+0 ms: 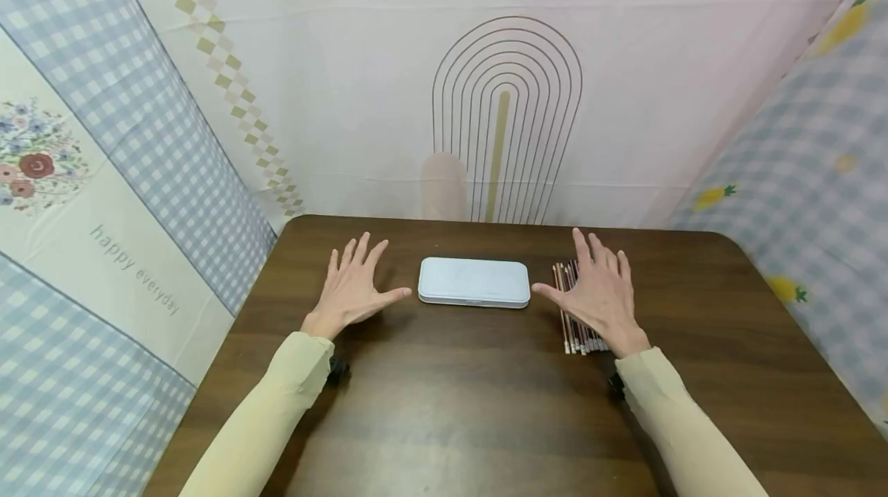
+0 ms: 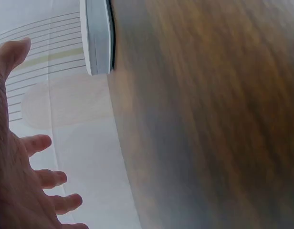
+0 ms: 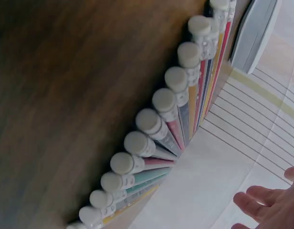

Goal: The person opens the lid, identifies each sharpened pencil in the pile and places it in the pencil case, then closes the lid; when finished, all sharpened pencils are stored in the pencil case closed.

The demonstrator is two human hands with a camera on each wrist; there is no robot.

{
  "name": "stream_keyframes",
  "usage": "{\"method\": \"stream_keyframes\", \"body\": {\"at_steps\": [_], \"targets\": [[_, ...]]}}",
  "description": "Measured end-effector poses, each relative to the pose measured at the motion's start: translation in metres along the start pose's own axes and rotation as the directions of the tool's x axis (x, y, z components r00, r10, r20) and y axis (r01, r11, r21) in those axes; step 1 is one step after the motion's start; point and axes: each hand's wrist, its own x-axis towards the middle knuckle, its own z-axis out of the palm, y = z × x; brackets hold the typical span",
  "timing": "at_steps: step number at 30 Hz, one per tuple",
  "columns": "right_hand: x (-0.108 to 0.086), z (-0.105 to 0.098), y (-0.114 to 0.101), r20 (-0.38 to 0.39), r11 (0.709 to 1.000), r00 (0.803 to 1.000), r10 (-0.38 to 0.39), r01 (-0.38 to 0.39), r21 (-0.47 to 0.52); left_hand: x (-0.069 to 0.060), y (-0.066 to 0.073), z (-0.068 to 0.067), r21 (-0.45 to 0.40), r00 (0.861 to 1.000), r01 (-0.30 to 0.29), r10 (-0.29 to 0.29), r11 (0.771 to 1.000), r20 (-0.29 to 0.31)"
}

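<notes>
A pale blue-white pencil case, its lid down, lies near the middle of the table's far half. To its left hovers my left hand, fingers spread and thumb toward the case, holding nothing. My right hand is likewise spread, above a row of pencils to the right of the case, and partly hides them. Close up in the right wrist view, the pencils show white eraser ends and bodies in several colours. The case's end also appears in the left wrist view, apart from the left hand.
The brown wooden table has rounded far corners. Behind it hangs a white cloth with arch lines. Checked cloths stand at the left and right sides.
</notes>
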Motion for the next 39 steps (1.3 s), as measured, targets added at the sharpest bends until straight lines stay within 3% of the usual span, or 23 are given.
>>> {"method": "stream_keyframes", "body": {"at_steps": [5,11,17,23,29,34,39], "targets": [[0.000,0.006,-0.011,-0.018,0.998,0.999,-0.050,0.051,0.039,-0.001,0.001,0.003,-0.074,1.000,0.002,-0.002,0.997,0.001],[-0.001,0.010,-0.031,0.014,0.983,0.984,-0.175,0.174,0.049,0.000,0.009,0.004,-0.160,1.000,0.006,-0.002,0.987,0.028],[-0.003,0.016,-0.057,0.013,0.956,0.961,-0.275,0.272,0.105,0.005,0.016,0.005,-0.229,0.999,-0.021,0.031,0.973,0.038],[-0.005,0.025,-0.078,0.009,0.914,0.921,-0.388,0.384,0.133,0.012,0.021,0.012,-0.325,0.994,-0.027,0.060,0.945,0.090],[-0.003,0.033,-0.090,0.038,0.892,0.894,-0.447,0.442,0.100,0.026,0.031,0.023,-0.303,0.982,-0.087,0.134,0.949,0.137],[-0.003,0.041,-0.095,0.058,0.891,0.891,-0.451,0.445,0.085,0.032,0.035,0.033,-0.293,0.975,-0.086,0.142,0.952,0.174],[-0.002,0.044,-0.097,0.062,0.887,0.885,-0.461,0.459,0.048,0.036,0.038,0.038,-0.294,0.973,-0.098,0.154,0.951,0.174]]}}
